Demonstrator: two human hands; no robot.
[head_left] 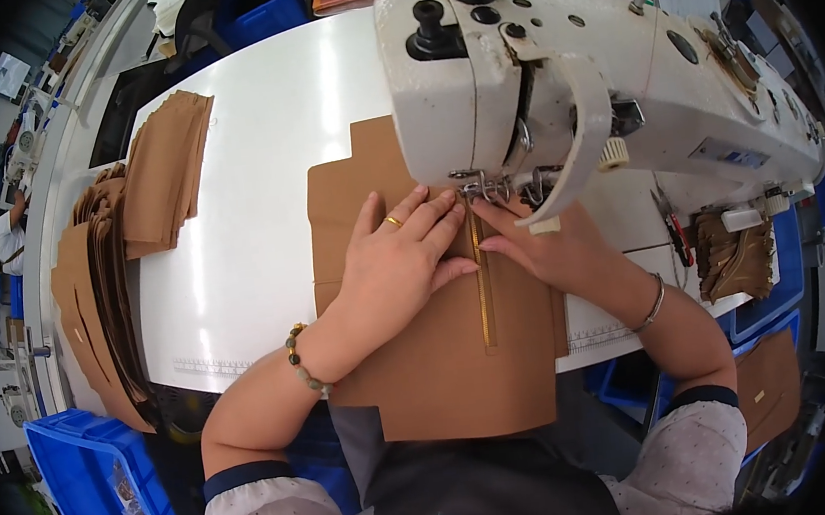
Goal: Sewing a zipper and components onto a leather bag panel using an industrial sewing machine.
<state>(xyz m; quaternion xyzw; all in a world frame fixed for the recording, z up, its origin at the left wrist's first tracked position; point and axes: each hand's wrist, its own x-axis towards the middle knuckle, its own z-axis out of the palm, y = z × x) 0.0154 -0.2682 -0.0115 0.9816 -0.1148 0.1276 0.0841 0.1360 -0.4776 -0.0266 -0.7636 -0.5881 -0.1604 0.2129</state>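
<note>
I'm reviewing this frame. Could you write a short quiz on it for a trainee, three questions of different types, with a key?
1. True or false: the left hand rests on the flat brown panel.

2. Multiple choice: what colour is the narrow strip on the panel?
A) blue
B) gold
C) white

3. Fill in the gap: the right hand is close beside the stitching end of the white ____.

Key:
1. True; its palm side is down on the panel.
2. B; the strip has a gold tone along its length.
3. Sewing machine.
</note>
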